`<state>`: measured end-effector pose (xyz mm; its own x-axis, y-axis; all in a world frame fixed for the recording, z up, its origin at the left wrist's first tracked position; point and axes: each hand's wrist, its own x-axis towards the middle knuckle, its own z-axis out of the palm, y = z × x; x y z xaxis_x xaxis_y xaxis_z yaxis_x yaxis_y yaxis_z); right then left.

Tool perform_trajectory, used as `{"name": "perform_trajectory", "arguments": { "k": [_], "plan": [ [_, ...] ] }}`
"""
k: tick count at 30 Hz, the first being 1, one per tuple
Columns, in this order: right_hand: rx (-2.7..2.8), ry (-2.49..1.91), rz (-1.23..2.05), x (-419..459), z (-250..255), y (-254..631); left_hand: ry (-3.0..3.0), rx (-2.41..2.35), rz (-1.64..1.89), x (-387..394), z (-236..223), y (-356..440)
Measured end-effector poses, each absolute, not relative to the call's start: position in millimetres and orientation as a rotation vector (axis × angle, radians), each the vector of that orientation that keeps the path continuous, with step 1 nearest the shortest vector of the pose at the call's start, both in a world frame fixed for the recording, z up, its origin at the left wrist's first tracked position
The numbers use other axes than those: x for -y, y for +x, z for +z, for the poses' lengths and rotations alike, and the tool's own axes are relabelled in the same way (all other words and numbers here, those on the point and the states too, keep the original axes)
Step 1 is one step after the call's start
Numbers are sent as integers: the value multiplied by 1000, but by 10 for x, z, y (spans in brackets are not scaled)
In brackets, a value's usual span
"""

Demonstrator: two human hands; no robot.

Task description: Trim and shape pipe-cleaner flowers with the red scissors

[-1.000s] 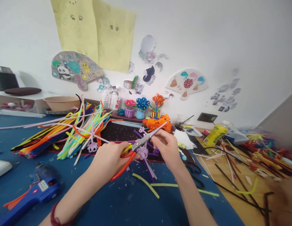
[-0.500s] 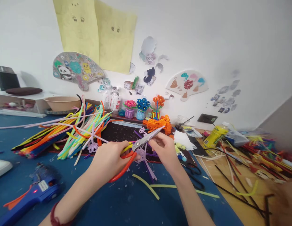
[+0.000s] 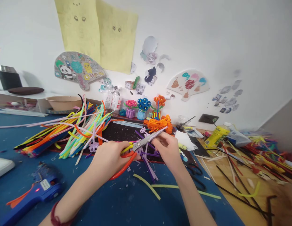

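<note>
My left hand [image 3: 105,160] is closed around the scissors [image 3: 145,142], which have orange-red handles. Yellow shows between its fingers near the pivot. The grey blades look nearly together and point up to the right. My right hand [image 3: 169,151] is pinched beside the blade tips; whatever lies between its fingertips is too small to make out. Beneath the blades, partly hidden by my hands, lie purple and lilac pipe cleaners [image 3: 149,166]. A lilac looped pipe-cleaner flower [image 3: 93,146] rests left of my left hand. Yellow-green pipe-cleaner pieces [image 3: 148,187] lie in front.
A blue glue gun [image 3: 43,190] with a lit red light lies at the left. Behind it is a big bundle of coloured pipe cleaners [image 3: 66,131]. Potted pipe-cleaner flowers [image 3: 143,108] stand by the wall. Black-handled scissors [image 3: 195,175] and a yellow bottle [image 3: 217,135] are at the right.
The view shifts slightly. My left hand keeps its grip on the scissors, and my right fingers shift a little beside the blade tips. Nothing on the table has visibly moved.
</note>
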<state>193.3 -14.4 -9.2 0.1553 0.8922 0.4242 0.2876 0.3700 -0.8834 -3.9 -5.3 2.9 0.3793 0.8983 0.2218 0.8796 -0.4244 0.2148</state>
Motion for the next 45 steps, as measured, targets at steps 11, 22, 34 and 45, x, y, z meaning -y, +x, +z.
{"name": "perform_trajectory", "arguments": {
  "k": [11,22,34,45],
  "plan": [
    [1430,-1092,558,131,-104,2040,2529,-1599,500,52,19,-54],
    [1474,-1062,481,172,-59,2030,2561,-1609,478,53,-17,-25],
    [1730,-1149,216,206,-40,2024,2570,-1604,440,63,15,-12],
    [1618,-1115,409,217,-39,1987,2610,-1587,390,103,-16,-14]
  ]
}}
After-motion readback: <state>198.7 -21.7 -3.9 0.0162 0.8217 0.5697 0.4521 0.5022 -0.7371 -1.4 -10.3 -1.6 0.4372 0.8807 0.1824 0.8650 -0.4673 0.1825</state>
